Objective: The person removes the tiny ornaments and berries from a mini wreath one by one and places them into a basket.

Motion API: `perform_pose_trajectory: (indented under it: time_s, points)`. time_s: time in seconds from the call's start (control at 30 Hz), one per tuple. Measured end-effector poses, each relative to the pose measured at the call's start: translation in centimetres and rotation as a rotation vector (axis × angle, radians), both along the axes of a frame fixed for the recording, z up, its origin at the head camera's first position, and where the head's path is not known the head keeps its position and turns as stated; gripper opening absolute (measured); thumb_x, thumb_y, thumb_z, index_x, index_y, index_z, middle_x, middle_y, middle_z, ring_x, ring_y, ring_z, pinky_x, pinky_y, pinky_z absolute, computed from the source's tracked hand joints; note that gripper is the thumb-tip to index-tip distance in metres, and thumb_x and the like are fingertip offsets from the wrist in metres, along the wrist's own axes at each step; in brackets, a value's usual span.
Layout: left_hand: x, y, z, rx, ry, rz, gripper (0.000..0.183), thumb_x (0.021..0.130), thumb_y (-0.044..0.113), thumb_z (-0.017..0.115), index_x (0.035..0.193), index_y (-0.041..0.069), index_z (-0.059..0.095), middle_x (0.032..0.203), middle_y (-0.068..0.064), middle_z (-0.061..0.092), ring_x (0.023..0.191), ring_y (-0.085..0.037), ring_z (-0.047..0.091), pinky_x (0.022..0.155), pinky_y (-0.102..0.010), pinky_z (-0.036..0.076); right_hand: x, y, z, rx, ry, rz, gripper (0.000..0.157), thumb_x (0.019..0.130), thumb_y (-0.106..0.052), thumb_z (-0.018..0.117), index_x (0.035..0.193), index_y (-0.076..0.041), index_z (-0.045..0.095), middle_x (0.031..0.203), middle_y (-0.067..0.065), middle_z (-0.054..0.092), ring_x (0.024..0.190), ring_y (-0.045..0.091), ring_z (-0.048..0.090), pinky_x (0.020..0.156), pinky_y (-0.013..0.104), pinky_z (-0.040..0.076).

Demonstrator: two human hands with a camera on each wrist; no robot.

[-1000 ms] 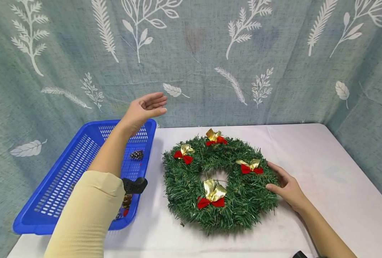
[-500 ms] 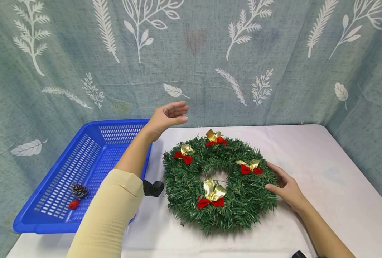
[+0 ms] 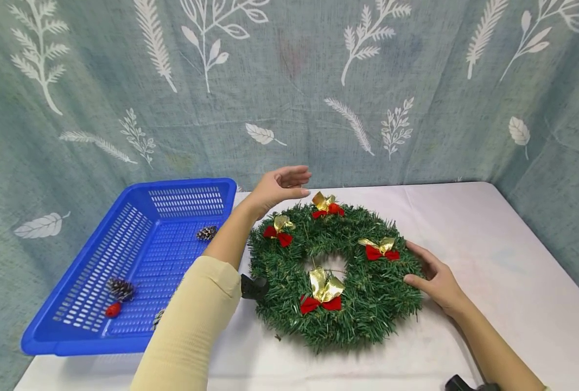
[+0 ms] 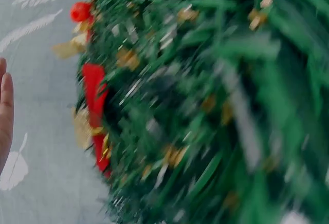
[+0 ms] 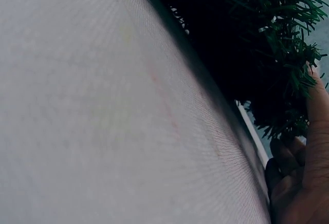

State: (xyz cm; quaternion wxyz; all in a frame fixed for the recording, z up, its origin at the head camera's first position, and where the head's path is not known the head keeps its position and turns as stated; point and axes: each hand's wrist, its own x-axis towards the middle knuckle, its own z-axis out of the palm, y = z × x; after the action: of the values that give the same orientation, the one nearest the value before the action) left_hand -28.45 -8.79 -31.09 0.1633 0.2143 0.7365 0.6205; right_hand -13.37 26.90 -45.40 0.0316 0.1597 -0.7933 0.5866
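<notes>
A green artificial wreath [image 3: 382, 296] lies on the white-covered table, trimmed with red-and-gold bows, such as the front bow [image 3: 322, 293]. On the back bow sits a small red ball [image 3: 335, 208]. My left hand [image 3: 281, 187] hovers over the wreath's back left, its fingers loosely bent and holding nothing. In the left wrist view, green needles fill most of the picture, with part of the hand [image 4: 5, 116] at the left edge. My right hand [image 3: 438, 282] grips the wreath's right edge between thumb and fingers. The right wrist view shows thumb and fingers at the needles [image 5: 288, 95].
Left of the wreath stands a blue plastic basket [image 3: 91, 260] holding pine cones, such as one pine cone [image 3: 120, 289] beside a red piece [image 3: 113, 310]. My left forearm crosses its right side. A patterned curtain [image 3: 289, 119] hangs behind the table [image 3: 504, 260].
My left hand has moved right and slightly down, from over the basket to above the wreath's back left. The right hand and the wreath have stayed in place.
</notes>
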Motion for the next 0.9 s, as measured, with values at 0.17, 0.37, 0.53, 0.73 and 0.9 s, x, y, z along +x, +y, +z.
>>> perform_pose_trajectory:
  time_s: [0.17,0.37,0.53,0.73,0.9]
  points:
    - [0.0,1.6,-0.8,0.016,-0.018,-0.053,0.057,0.090,0.006,0.064,0.142,0.009,0.041,0.143,-0.012,0.045,0.133,-0.024,0.041,0.106,-0.031,0.040,0.1,0.0,0.2,0.013,-0.003,-0.009,0.069,0.087,0.001,0.063,0.147,-0.007,0.031,0.142,-0.020,0.034,0.125,-0.016,0.029,0.097,0.000,0.028]
    - [-0.1,3.9,-1.8,-0.023,-0.027,-0.028,0.056,0.087,0.012,0.068,0.139,0.014,0.047,0.142,-0.008,0.048,0.130,-0.020,0.045,0.106,-0.033,0.041,0.2,0.1,0.2,0.021,-0.001,-0.013,0.068,0.087,0.001,0.063,0.147,-0.007,0.031,0.142,-0.019,0.034,0.125,-0.016,0.029,0.097,0.000,0.028]
    - [-0.1,5.3,-2.7,-0.019,-0.009,-0.026,0.054,0.086,0.011,0.069,0.137,0.014,0.049,0.139,-0.007,0.051,0.128,-0.019,0.047,0.106,-0.033,0.041,0.2,0.1,0.1,0.022,-0.005,-0.015,0.069,0.087,0.001,0.063,0.148,-0.008,0.031,0.142,-0.021,0.034,0.125,-0.016,0.029,0.096,0.000,0.028]
    - [0.1,6.6,-4.1,-0.023,-0.003,-0.048,0.056,0.086,0.010,0.070,0.138,0.012,0.049,0.139,-0.007,0.051,0.128,-0.019,0.047,0.104,-0.033,0.043,0.1,0.1,0.2,0.014,0.001,-0.010,0.069,0.087,0.002,0.063,0.148,-0.008,0.031,0.141,-0.022,0.034,0.125,-0.016,0.029,0.096,0.001,0.029]
    - [0.2,6.8,-5.1,-0.028,-0.029,-0.020,0.056,0.086,0.011,0.069,0.138,0.014,0.048,0.139,-0.004,0.051,0.130,-0.020,0.046,0.102,-0.034,0.045,0.1,0.0,0.1,0.019,-0.002,-0.012,0.069,0.087,0.001,0.063,0.148,-0.008,0.031,0.141,-0.021,0.034,0.125,-0.016,0.029,0.096,0.001,0.029]
